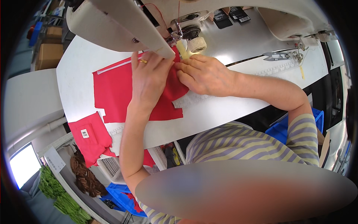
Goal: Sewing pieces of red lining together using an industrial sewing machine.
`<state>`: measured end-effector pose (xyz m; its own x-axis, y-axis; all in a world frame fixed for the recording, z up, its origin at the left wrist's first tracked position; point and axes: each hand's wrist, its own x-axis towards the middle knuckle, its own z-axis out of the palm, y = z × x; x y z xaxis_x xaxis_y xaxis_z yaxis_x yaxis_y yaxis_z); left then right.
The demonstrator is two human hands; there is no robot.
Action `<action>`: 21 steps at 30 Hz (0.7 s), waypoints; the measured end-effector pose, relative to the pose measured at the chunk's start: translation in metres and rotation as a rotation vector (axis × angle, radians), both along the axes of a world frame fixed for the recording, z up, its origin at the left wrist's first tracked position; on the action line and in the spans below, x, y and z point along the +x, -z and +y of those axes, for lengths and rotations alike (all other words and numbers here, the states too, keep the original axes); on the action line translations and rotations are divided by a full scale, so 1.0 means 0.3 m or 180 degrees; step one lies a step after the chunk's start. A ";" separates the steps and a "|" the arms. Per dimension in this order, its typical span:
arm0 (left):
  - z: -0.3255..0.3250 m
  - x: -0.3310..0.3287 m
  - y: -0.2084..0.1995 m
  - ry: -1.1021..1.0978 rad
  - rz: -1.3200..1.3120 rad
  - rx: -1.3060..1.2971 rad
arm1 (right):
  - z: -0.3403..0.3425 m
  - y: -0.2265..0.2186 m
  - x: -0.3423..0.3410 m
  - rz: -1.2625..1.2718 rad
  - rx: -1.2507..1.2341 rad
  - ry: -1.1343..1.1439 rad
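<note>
A red fabric piece (115,89) lies on the white sewing table, its upper left edge lined by a narrow white strip (115,66). My left hand (149,76), with a gold ring, rests on this fabric with fingers extended; the sewing machine head (123,26) hides some fingertips. Close to the needle area, my right hand (205,76) has its fingers curled together, pinching the fabric's edge. Red thread runs down to the needle assembly (176,33), just above my hands. A second red piece (91,138) with a small white label hangs over the table's near left edge.
Thread snips (278,56) lie on the right of the table (238,84), near a clear ruler (276,70). Black tags (222,19) sit behind, on the machine bed. Below are a white basket (112,168), a blue crate (123,198) and green fabric bundles (71,209).
</note>
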<state>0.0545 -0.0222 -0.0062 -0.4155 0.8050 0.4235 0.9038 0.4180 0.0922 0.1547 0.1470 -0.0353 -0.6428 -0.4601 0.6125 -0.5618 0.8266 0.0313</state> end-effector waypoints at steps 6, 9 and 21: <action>-0.006 0.001 0.064 0.0402 -0.0611 0.0606 | 0.008 -0.009 0.005 -0.0043 -0.0007 0.0005; 0.001 0.014 0.075 0.0387 -0.0613 0.0751 | 0.026 -0.021 0.013 -0.0316 -0.0002 0.0008; 0.006 -0.045 0.075 0.0376 -0.0726 0.0734 | 0.051 -0.021 -0.029 -0.0462 0.0021 -0.0009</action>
<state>0.0410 -0.0206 -0.0287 -0.4300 0.7471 0.5069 0.8899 0.2562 0.3774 0.1461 0.1622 -0.0292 -0.7230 -0.4657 0.5102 -0.5632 0.8251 -0.0451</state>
